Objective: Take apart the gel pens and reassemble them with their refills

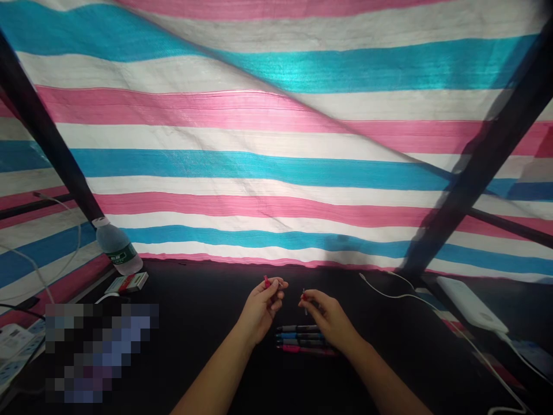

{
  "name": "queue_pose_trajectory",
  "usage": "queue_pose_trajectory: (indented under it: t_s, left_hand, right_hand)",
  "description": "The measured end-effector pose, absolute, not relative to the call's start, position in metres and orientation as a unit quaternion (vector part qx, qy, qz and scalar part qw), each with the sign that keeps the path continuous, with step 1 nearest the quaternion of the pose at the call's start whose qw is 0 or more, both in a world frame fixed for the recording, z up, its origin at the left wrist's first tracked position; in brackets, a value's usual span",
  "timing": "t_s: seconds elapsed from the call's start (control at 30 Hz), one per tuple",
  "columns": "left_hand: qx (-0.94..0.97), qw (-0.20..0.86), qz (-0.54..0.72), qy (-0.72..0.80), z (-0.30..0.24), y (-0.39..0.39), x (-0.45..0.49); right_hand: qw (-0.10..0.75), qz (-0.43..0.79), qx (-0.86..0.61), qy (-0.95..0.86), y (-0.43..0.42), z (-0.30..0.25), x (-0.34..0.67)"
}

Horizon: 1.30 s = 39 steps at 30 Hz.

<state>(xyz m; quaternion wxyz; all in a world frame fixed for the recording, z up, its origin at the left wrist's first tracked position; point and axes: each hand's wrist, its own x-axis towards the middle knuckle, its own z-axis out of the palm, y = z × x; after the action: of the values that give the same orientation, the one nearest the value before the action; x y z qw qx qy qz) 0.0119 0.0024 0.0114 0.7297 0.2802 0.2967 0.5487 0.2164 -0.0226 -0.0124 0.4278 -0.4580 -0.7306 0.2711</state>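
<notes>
Red pen piece (267, 282) in closed fingertip grip of left hand (259, 314), thin refill (305, 305) likewise in right hand (329, 321), pens (298, 339) beneath.

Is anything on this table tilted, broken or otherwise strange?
The water bottle at the far left leans tilted, not upright. A pen seems taken apart: the left hand pinches a red piece, the right hand a thin part. The other pens lie in a neat row.
</notes>
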Motion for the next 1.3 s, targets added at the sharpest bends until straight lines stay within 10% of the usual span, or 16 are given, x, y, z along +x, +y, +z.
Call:
queue_pose_trajectory:
  t_s: [1.3]
  left_hand:
    - [0.42, 0.658, 0.524, 0.34, 0.0096, -0.0017, 0.0173]
  right_hand:
    - [0.407, 0.204, -0.453, -0.767, -0.0268, -0.0053, 0.2155]
